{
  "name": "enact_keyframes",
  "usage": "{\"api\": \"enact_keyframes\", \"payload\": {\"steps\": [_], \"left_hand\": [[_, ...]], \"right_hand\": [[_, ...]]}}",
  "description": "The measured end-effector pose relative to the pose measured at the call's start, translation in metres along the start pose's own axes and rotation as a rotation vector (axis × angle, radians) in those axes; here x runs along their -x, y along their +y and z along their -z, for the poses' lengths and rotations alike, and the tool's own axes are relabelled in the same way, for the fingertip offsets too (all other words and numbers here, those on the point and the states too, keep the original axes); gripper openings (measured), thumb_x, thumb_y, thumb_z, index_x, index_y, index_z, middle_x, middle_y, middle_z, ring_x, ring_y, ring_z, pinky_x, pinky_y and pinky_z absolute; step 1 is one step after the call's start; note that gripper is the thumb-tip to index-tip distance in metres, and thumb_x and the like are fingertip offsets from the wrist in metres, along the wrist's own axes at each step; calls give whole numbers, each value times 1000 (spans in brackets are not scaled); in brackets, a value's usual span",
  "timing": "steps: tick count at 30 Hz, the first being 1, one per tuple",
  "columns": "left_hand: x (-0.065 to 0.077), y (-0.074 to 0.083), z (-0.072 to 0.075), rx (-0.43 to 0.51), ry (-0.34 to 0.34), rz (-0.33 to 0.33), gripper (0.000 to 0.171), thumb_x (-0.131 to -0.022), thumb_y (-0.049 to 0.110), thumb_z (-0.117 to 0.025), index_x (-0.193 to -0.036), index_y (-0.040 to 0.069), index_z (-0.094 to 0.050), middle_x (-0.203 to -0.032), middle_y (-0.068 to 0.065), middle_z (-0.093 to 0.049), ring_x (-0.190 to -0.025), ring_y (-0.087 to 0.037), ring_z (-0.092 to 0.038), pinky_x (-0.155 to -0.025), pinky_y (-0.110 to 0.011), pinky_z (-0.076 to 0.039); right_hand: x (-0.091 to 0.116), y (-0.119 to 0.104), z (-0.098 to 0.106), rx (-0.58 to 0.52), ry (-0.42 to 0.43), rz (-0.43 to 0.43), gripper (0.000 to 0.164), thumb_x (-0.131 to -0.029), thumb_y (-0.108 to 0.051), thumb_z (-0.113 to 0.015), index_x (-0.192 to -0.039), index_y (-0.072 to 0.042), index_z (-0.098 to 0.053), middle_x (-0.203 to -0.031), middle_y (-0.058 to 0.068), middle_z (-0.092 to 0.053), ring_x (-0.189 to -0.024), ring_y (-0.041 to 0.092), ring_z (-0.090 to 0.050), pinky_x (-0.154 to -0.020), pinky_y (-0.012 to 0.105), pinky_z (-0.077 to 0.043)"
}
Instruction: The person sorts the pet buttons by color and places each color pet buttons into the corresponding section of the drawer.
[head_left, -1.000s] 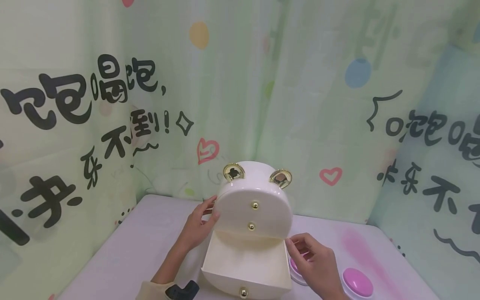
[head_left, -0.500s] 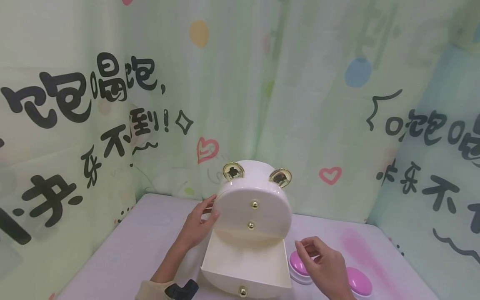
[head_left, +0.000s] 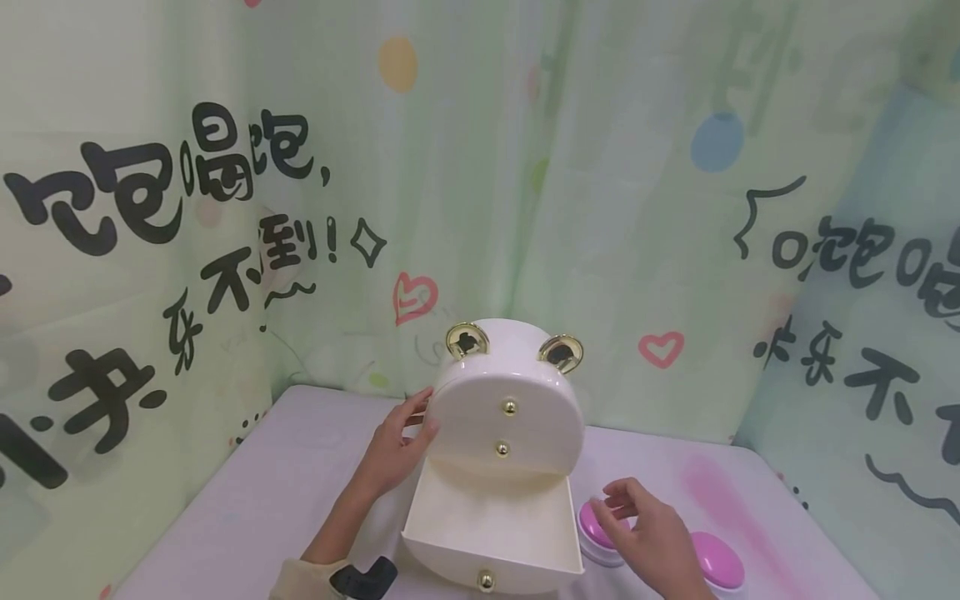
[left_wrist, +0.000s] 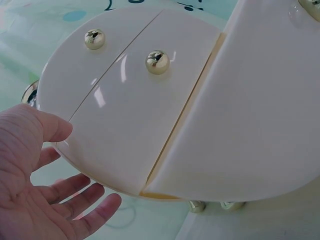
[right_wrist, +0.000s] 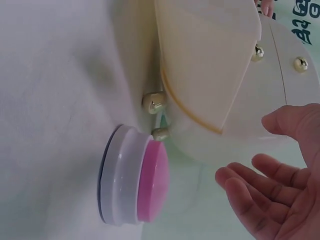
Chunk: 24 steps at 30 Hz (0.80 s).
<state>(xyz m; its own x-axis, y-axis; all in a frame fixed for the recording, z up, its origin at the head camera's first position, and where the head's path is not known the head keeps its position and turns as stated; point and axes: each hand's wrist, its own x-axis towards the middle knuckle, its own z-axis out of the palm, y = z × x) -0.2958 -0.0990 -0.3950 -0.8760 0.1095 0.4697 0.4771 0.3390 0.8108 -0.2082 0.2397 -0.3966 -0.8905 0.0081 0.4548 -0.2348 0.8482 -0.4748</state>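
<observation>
A white rounded drawer box with gold ring ears and gold ball knobs stands mid-table, its bottom drawer pulled out. My left hand rests against the box's left side. In the left wrist view its thumb lies on the front edge, while the other fingers spread loosely behind the rim. To the right of the drawer, my right hand is raised with nothing in it, fingers relaxed and slightly bent. It partly overlaps a pink-domed push button with a white base; the right wrist view shows the hand apart from that button.
A second pink push button sits farther right, partly behind my right hand. The purple-white table carries a pink smear. Around it hangs a pale green curtain with black lettering and hearts.
My right hand has moved right, away from the drawer's right edge, and its fingers have loosened. The left hand and the box have stayed in place; the drawer remains out.
</observation>
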Motion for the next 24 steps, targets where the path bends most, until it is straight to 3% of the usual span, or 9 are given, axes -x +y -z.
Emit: {"api": "enact_keyframes", "payload": {"steps": [5, 12, 24], "left_hand": [[0, 0, 0, -2, 0, 1, 51, -96, 23, -59, -144, 16, -43, -126, -10, -58, -114, -30, -58, -81, -40, -54], [0, 0, 0, 5, 0, 0, 51, -95, 22, -60, -144, 16, -43, -126, -10, -57, -115, -30, -58, -83, -41, -53], [0, 2, 1, 1, -2, 6, 52, -95, 21, -60, -144, 16, -43, -125, -11, -57, -115, -30, -57, -82, -40, -53]], "right_hand": [[0, 8, -2, -4, -110, -57, 39, -84, -42, -72, -108, -14, -61, -105, 3, -69, -95, 20, -66, -77, 41, -53], [4, 20, -8, 35, -179, -58, 68, -66, -50, -83, -114, -11, -56, -118, 9, -61, -102, 26, -59, -84, 47, -51], [1, 32, -17, 41, -217, -38, 69, -60, -43, -88, -107, -5, -55, -117, 17, -56, -104, 28, -56, -86, 47, -51]]}}
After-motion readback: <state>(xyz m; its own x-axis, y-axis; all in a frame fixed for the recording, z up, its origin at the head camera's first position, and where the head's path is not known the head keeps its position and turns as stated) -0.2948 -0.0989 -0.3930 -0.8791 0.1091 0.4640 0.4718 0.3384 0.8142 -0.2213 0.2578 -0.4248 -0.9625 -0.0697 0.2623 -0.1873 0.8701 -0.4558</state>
